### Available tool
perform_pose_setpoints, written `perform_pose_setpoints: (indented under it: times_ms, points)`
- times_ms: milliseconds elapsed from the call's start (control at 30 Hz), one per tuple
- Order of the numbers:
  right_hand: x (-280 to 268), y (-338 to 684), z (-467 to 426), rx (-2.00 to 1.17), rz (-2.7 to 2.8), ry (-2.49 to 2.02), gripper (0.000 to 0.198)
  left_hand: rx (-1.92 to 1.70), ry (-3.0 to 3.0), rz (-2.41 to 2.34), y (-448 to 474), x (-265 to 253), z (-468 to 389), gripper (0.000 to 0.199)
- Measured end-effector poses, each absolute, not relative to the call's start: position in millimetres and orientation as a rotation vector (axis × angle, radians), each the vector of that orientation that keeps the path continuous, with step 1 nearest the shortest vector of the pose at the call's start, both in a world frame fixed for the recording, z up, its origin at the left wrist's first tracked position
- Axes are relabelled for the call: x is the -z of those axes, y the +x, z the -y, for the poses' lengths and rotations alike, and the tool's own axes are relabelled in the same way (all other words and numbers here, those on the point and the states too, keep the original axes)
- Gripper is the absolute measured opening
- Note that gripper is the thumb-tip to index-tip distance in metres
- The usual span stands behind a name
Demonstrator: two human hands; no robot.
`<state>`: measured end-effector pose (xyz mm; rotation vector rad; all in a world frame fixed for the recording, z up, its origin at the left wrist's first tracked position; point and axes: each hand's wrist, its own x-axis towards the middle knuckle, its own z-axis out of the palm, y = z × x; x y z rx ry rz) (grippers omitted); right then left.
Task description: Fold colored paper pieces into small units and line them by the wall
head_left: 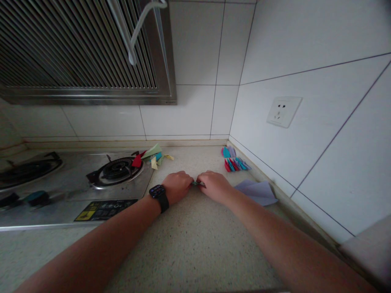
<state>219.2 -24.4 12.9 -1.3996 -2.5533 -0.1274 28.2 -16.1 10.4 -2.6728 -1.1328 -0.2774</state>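
Note:
Over the middle of the speckled countertop [189, 236], my left hand [179, 185] and my right hand [214, 185] meet at their fingertips. Both pinch a small green piece of folded paper [195, 183], mostly covered by the fingers. A dark smartwatch [159, 196] is on my left wrist. Beside my right forearm lies a sheet of lilac paper [258, 192]. Beyond my right hand, folded paper pieces in red, blue and lilac [235, 164] stand in rows near the wall.
Coloured paper scraps [154, 155] lie at the countertop's back left, partly over the burner [120, 170] of a gas stove [73, 179]. A range hood [91, 95] hangs above. The tiled wall with a socket [284, 111] bounds the right side.

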Motion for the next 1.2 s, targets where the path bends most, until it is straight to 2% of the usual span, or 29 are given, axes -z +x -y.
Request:
perform_pose_setpoints:
  times_ms: [533, 700, 933, 1200]
  points:
    - [-16.4, 218.5, 26.3, 0.218, 2.561, -1.455, 0.01, 0.386, -2.69, 1.131, 28.4, -9.6, 20.6, 0.015]
    - [-16.4, 220.4, 27.0, 0.162, 2.509, -1.384, 0.007, 0.377, -2.691, 1.172, 27.9, -10.3, 19.9, 0.017]
    - [-14.7, 222.5, 28.3, 0.012, 2.362, -1.357, 0.016, 0.473, -2.645, 1.307, 28.1, -8.4, 21.2, 0.024]
    - [-13.9, 223.6, 25.9, -0.023, 2.354, -1.327, 0.007, 0.544, -2.682, 1.307, 27.2, -10.1, 24.1, 0.026]
